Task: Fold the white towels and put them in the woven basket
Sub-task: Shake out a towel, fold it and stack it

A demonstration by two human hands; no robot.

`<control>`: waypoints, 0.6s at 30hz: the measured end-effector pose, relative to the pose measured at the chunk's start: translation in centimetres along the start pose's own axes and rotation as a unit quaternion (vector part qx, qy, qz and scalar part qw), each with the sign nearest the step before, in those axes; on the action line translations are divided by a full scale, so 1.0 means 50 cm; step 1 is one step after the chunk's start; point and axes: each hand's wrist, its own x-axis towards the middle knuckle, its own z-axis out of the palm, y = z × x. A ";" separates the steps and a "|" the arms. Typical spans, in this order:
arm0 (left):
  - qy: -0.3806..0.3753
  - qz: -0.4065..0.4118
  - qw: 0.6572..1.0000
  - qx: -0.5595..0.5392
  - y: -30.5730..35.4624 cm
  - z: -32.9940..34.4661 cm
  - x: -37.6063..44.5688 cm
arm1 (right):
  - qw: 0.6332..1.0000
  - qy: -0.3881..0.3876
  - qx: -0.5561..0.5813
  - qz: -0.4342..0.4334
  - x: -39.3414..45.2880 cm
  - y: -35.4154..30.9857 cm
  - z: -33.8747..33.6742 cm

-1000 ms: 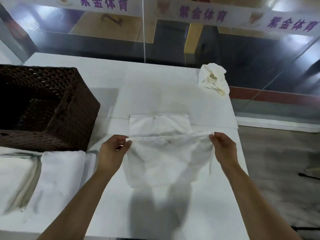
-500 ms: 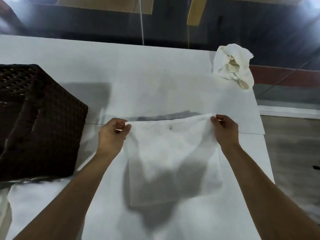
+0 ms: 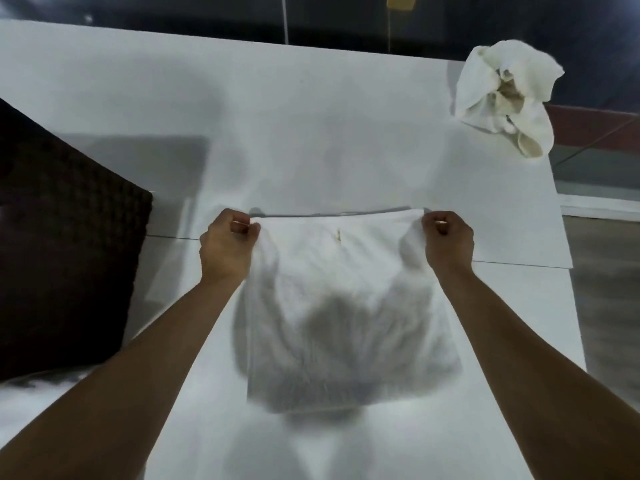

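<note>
No legible writing. White towel [image 3: 346, 306] mid-surface, folded farther than before, far corners pinched by left hand [image 3: 227, 245] and right hand [image 3: 446, 242] fingers. Woven basket [image 3: 62, 244] at left edge; crumpled towel [image 3: 505, 95] at far right corner.

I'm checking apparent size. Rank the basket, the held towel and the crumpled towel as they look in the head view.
1. Held towel and basket: alike in visible area, and the basket is cut off by the frame, so unranked.
2. Crumpled towel, farther away.
</note>
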 end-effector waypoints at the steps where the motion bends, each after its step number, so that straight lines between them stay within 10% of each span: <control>1: 0.000 -0.006 1.000 -0.005 -0.005 0.003 0.000 | 1.000 0.003 0.000 -0.002 -0.003 0.001 -0.001; 11: -0.106 0.250 0.929 0.252 -0.075 -0.019 -0.216 | 0.991 -0.033 -0.107 -0.074 -0.185 0.107 -0.054; 18: -0.120 0.225 0.914 0.316 -0.152 -0.058 -0.410 | 0.981 -0.002 -0.193 -0.020 -0.357 0.205 -0.109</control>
